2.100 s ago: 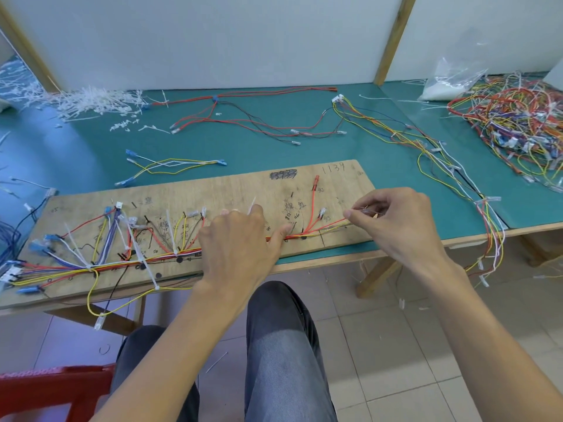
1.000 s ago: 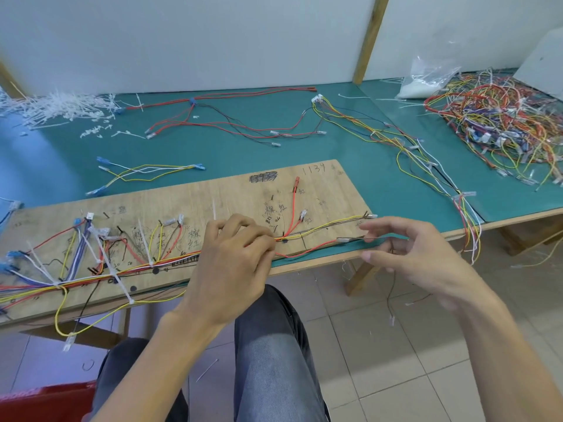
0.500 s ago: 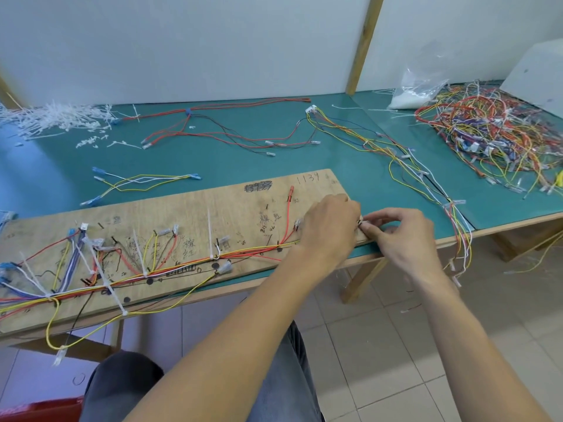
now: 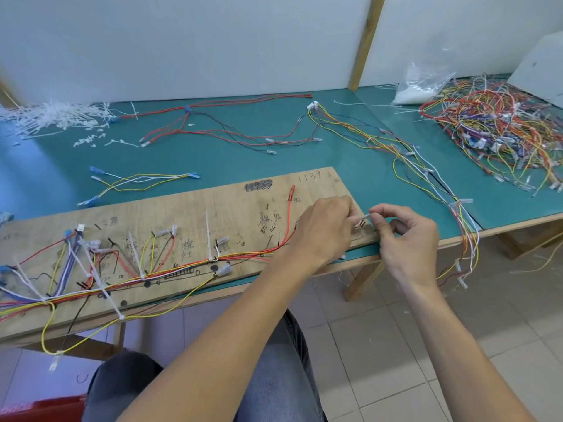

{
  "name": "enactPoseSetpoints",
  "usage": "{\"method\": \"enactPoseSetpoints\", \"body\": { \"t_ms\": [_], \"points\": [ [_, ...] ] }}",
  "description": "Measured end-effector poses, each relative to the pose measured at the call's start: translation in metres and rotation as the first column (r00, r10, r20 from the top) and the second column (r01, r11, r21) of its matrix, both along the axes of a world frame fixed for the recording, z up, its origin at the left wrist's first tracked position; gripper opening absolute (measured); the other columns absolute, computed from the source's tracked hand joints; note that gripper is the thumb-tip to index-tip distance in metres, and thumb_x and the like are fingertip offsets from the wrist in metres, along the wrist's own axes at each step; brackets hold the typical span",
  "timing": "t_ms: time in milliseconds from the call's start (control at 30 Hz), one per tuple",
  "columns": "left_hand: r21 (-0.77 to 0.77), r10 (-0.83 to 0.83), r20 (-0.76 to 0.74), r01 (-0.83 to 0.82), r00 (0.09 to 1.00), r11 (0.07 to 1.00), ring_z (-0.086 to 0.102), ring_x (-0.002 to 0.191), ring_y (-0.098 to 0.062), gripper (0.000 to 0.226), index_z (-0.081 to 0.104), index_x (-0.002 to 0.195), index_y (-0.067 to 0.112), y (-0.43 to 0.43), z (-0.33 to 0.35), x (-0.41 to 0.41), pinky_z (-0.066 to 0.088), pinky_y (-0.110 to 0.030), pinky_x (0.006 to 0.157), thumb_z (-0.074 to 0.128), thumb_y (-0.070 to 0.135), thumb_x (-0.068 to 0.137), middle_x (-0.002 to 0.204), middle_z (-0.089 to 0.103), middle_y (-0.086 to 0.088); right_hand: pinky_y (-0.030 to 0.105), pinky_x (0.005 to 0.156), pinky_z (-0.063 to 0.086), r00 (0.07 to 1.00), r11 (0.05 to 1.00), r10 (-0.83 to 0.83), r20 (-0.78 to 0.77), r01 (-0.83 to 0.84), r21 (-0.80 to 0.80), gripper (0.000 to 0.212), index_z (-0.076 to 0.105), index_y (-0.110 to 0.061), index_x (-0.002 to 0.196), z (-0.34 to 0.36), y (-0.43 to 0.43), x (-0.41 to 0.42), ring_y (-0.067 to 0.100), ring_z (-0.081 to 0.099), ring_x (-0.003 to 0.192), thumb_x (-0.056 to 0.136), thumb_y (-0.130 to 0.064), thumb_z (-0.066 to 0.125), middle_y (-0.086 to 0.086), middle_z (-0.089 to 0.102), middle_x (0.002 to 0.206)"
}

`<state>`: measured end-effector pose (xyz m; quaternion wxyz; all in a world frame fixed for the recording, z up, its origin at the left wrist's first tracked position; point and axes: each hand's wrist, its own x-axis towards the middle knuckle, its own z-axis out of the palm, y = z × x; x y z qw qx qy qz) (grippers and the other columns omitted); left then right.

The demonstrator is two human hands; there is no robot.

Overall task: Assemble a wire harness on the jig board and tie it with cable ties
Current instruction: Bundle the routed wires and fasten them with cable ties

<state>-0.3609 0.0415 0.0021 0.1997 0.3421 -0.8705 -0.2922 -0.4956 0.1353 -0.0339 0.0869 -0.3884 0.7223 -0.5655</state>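
My left hand [image 4: 326, 236] curls on the colourful wire harness [image 4: 182, 270] running left along the flat wooden jig board [image 4: 189, 208]. My right hand [image 4: 408, 239] pinches a small white plug [image 4: 370, 214] beside it. Far beyond, a clear plastic bag [image 4: 422, 83] holds white bits.

The surface [image 4: 228, 153] is teal. The jig board [image 4: 189, 208], centre left, is pale wood grain scribbled with black marks. Its wire harness [image 4: 182, 271] runs red, yellow, orange, purple and black, banded by white cable ties [image 4: 208, 236]. At upper right, a heap of wires [image 4: 499, 129] mixes red, orange, yellow, blue and white. The offcuts [image 4: 51, 117] at upper left are white.
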Motion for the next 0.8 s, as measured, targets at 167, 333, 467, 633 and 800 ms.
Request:
{"method": "enactPoseSetpoints", "body": {
  "t_ms": [167,333,467,633,800],
  "points": [
    [0.100,0.034,-0.025,-0.032,0.999,0.994,0.061,0.096,-0.035,0.012,0.058,0.098,0.019,-0.0014,-0.0018,0.0004,0.051,-0.050,0.083,0.053,0.026,0.105,0.097,0.070,-0.009,0.027,0.075,0.056,0.970,0.994,0.078,0.228,-0.058,-0.093,0.009,0.082,-0.021,0.097,0.0009,-0.0096,0.0031,0.011,0.071,0.079,0.094,-0.013,0.078,-0.004,0.081,0.092],
    [0.140,0.098,-0.005,-0.097,0.995,0.985,0.062,0.102,-0.037,0.017,0.060,0.103,0.015,0.0003,-0.0004,-0.0047,0.051,-0.051,0.087,0.050,0.028,0.107,0.103,0.071,-0.010,0.018,0.071,0.055,0.943,0.988,0.114,0.314,-0.074,-0.135,0.009,0.084,-0.019,0.098,0.0002,-0.0089,0.0022,0.009,0.074,0.081,0.091,-0.014,0.082,0.001,0.082,0.093],
    [0.163,0.083,-0.027,-0.077,0.996,0.984,0.065,0.097,-0.034,0.017,0.061,0.098,0.017,0.0002,-0.0022,-0.0051,0.053,-0.050,0.086,0.052,0.028,0.107,0.098,0.072,-0.006,0.027,0.083,0.059,0.944,0.991,0.118,0.309,-0.093,-0.095,0.012,0.084,-0.019,0.101,0.0037,-0.0108,0.0035,0.012,0.077,0.090,0.091,-0.014,0.082,-0.001,0.082,0.096],
    [0.192,0.132,-0.099,-0.112,0.986,0.975,0.065,0.092,-0.027,0.017,0.064,0.089,0.021,0.0040,-0.0050,-0.0043,0.054,-0.049,0.083,0.058,0.027,0.104,0.087,0.072,0.002,0.025,0.083,0.061,0.944,0.991,0.123,0.307,-0.104,-0.079,0.013,0.084,-0.020,0.101,0.0066,-0.0089,0.0037,0.013,0.078,0.093,0.090,-0.014,0.083,-0.004,0.082,0.095],
    [0.242,0.116,-0.106,-0.087,0.988,0.966,0.069,0.088,-0.021,0.013,0.067,0.087,0.025,-0.0016,-0.0052,-0.0013,0.058,-0.045,0.081,0.063,0.029,0.100,0.086,0.073,0.002,0.018,0.075,0.058,0.940,0.992,0.102,0.327,-0.070,-0.109,0.013,0.083,-0.022,0.095,0.0073,-0.0111,0.0065,0.009,0.077,0.084,0.090,-0.011,0.083,-0.003,0.082,0.090]
  ]
}}
